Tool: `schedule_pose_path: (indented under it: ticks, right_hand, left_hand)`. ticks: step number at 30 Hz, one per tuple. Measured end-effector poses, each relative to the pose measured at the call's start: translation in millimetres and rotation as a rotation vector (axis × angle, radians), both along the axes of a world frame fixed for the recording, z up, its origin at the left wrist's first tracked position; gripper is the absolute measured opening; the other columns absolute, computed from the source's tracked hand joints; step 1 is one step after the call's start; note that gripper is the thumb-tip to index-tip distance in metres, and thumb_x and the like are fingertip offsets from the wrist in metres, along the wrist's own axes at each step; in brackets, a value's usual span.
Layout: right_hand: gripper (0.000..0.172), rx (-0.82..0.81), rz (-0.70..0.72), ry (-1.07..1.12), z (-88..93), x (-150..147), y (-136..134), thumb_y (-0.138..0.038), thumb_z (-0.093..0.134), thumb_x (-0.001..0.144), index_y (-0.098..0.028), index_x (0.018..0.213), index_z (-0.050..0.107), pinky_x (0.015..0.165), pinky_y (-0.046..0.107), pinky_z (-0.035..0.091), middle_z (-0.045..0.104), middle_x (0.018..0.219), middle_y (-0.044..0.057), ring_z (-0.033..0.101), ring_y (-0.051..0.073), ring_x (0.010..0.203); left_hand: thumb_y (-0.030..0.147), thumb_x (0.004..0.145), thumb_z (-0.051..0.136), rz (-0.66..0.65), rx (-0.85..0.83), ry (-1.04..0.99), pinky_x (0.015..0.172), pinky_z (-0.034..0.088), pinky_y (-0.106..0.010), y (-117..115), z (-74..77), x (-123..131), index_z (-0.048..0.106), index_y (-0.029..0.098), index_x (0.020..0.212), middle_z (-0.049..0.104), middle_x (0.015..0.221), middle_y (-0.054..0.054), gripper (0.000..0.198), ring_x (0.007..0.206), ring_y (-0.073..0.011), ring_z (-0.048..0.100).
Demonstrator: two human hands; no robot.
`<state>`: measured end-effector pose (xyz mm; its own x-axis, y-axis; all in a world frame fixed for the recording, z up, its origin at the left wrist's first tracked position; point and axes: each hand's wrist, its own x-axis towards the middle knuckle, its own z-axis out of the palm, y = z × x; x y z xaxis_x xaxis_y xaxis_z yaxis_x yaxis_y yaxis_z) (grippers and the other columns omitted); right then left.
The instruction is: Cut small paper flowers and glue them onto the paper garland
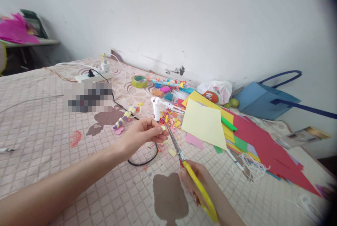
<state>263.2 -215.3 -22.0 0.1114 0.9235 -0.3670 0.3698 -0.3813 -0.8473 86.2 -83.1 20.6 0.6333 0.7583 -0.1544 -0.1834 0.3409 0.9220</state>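
Note:
Between the thumb and fingers of my left hand [146, 131] is a small pale yellow piece of paper [163, 128]. My right hand [196, 177] is closed round the handles of yellow-handled scissors [177, 146], whose blade tips point up close to that paper. Just beyond the fingers stands a white glue gun [156, 108], its black cord [143, 164] curling below my left hand. Small colourful paper scraps [171, 119] lie behind the blades. Left of the glue gun rests a purple stick wrapped with pale yellow paper [126, 117].
Coloured paper sheets [202, 122] cover the right side, with white string [254, 164] on them. A blue bag [265, 101] and a white plastic bag [216, 91] stand by the wall. Farther back are a tape roll [139, 81] and a power strip [92, 77].

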Motion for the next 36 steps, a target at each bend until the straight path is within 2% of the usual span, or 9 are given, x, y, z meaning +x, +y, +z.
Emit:
schedule_pose_path:
  ticks: [6, 11, 15, 20, 23, 27, 31, 36]
  right_hand:
    - [0.057, 0.036, -0.087, 0.279, 9.8, -2, 3, -0.074, 0.043, 0.070, -0.017, 0.074, 0.047, 0.030, 0.016, 0.027, 0.034, 0.043, -0.010, 0.028, 0.004, 0.032]
    - [0.044, 0.142, -0.194, 0.443, 13.0, -4, 8, -0.061, 0.053, 0.074, -0.019, 0.066, 0.041, 0.034, 0.017, 0.027, 0.034, 0.045, -0.010, 0.029, 0.004, 0.034]
    - [0.035, 0.252, -0.309, 0.428, 5.1, -6, 12, -0.047, 0.066, 0.069, -0.019, 0.074, 0.045, 0.037, 0.017, 0.031, 0.044, 0.053, -0.009, 0.038, 0.005, 0.038]
    - [0.031, 0.256, -0.320, 0.405, 5.1, -13, 13, -0.040, 0.067, 0.068, -0.019, 0.073, 0.045, 0.038, 0.018, 0.034, 0.046, 0.055, -0.008, 0.040, 0.006, 0.040]
    - [0.027, 0.253, -0.319, 0.340, 7.9, -15, 12, -0.036, 0.065, 0.070, -0.019, 0.071, 0.044, 0.039, 0.018, 0.034, 0.045, 0.053, -0.008, 0.040, 0.006, 0.040]
    - [0.028, 0.278, -0.335, 0.282, 8.7, -13, 13, -0.036, 0.065, 0.068, -0.020, 0.072, 0.043, 0.038, 0.019, 0.032, 0.044, 0.052, -0.008, 0.039, 0.006, 0.040]
    - [0.031, 0.263, -0.358, 0.241, 9.8, -14, 14, -0.040, 0.065, 0.067, -0.020, 0.071, 0.042, 0.037, 0.019, 0.030, 0.043, 0.050, -0.009, 0.038, 0.007, 0.039]
    - [0.033, 0.238, -0.365, 0.251, 11.8, -17, 15, -0.044, 0.064, 0.066, -0.020, 0.072, 0.041, 0.036, 0.019, 0.028, 0.041, 0.048, -0.009, 0.035, 0.006, 0.037]
  left_hand:
    - [0.031, 0.073, 0.067, -0.060, -0.080, 0.053, 0.071, 0.049, -0.027, -5, -10.0, 4, 0.055, 0.014, 0.075, 0.067, 0.077, -0.004, 0.021, 0.070, -0.0124, 0.063]
    - [0.032, 0.076, 0.063, -0.117, 0.022, 0.127, 0.059, 0.044, -0.018, -17, -14.3, 9, 0.056, 0.014, 0.076, 0.059, 0.064, 0.002, 0.019, 0.059, -0.0067, 0.055]
    - [0.031, 0.077, 0.061, -0.158, 0.159, 0.195, 0.055, 0.043, -0.020, -31, -17.7, 14, 0.055, 0.015, 0.081, 0.057, 0.065, 0.002, 0.018, 0.058, -0.0086, 0.053]
    - [0.028, 0.081, 0.055, -0.166, 0.393, 0.265, 0.061, 0.046, -0.024, -42, -26.7, 16, 0.050, 0.016, 0.081, 0.057, 0.071, 0.000, 0.013, 0.066, -0.0117, 0.057]
    - [0.028, 0.085, 0.049, -0.203, 0.441, 0.279, 0.062, 0.047, -0.025, -43, -28.7, 15, 0.050, 0.017, 0.083, 0.058, 0.073, 0.000, 0.011, 0.067, -0.0122, 0.058]
    - [0.028, 0.087, 0.045, -0.169, 0.580, 0.345, 0.067, 0.048, -0.026, -43, -29.0, 15, 0.052, 0.018, 0.086, 0.060, 0.078, -0.001, 0.012, 0.074, -0.0131, 0.058]
    - [0.025, 0.080, 0.057, -0.103, 0.762, 0.428, 0.071, 0.047, -0.027, -46, -31.7, 15, 0.054, 0.020, 0.089, 0.061, 0.087, 0.000, 0.010, 0.077, -0.0133, 0.058]
    - [0.019, 0.077, 0.058, -0.127, 0.773, 0.430, 0.069, 0.046, -0.026, -47, -34.7, 16, 0.054, 0.020, 0.086, 0.061, 0.081, 0.001, 0.010, 0.074, -0.0126, 0.058]
